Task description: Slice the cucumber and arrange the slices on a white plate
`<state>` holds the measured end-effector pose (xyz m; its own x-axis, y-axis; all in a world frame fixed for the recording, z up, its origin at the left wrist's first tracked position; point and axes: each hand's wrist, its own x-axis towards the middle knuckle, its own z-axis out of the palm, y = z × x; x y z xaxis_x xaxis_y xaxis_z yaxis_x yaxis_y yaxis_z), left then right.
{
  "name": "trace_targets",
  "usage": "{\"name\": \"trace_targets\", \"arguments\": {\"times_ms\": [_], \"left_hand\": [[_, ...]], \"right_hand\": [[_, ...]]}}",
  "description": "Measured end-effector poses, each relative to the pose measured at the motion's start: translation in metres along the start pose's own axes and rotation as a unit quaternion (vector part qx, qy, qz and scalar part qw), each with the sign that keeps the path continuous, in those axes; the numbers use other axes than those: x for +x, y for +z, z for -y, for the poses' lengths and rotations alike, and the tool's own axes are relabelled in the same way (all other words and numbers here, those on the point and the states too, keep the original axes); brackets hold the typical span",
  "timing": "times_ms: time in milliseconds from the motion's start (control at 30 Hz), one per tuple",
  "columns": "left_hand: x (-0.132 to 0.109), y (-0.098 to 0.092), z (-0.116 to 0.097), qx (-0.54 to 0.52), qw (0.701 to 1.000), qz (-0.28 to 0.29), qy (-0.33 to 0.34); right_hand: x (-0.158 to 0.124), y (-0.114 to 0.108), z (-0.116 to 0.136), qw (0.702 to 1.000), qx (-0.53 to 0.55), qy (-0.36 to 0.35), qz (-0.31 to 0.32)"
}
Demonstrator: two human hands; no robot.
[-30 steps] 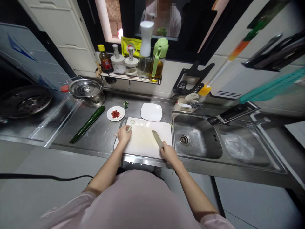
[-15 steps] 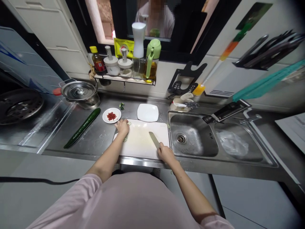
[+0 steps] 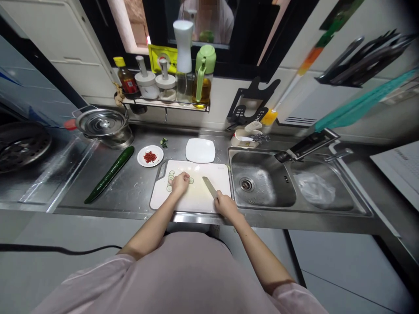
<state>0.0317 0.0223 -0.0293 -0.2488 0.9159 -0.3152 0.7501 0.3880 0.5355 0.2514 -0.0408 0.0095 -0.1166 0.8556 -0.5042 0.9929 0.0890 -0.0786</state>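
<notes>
My left hand (image 3: 180, 183) is over the white cutting board (image 3: 203, 198), its fingers pinched together at the edge of a cucumber slice (image 3: 191, 180). Left of that hand, several thin cucumber slices (image 3: 170, 175) lie in an overlapping row, partly covered by the hand. My right hand (image 3: 225, 205) is closed around the handle of a knife (image 3: 209, 187). The blade points away from me and to the left, over the board's right half. Beyond the board stands a white square plate (image 3: 200, 151).
A whole cucumber (image 3: 109, 175) lies left of the board, near a plate (image 3: 143, 163) of chopped red pieces. Small green cucumber scraps (image 3: 164, 142) rest behind. A lidded pot (image 3: 104, 124) is at the back left; a double sink (image 3: 265, 198) at the right.
My left hand has moved right from the board's left edge toward its middle, uncovering the row of slices. One slice now shows by its fingertips. The knife stays in my right hand.
</notes>
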Motion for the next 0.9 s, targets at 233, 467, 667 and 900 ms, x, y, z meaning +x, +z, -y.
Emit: {"name": "trace_targets", "arguments": {"times_ms": [233,467,667,900], "left_hand": [[0.002,0.001,0.003,0.079,0.996,-0.016,0.039],[0.008,0.003,0.002,0.086,0.996,-0.016,0.032],[0.014,0.005,0.004,0.08,0.997,-0.01,0.016],[0.017,0.005,0.004,0.078,0.997,0.003,0.013]], "right_hand": [[-0.008,-0.004,0.015,0.998,-0.017,-0.054,0.004],[-0.009,-0.007,0.03,0.996,-0.038,-0.084,0.018],[-0.006,-0.008,0.028,0.995,-0.048,-0.091,0.015],[-0.003,-0.013,0.027,0.992,-0.058,-0.104,0.028]]}}
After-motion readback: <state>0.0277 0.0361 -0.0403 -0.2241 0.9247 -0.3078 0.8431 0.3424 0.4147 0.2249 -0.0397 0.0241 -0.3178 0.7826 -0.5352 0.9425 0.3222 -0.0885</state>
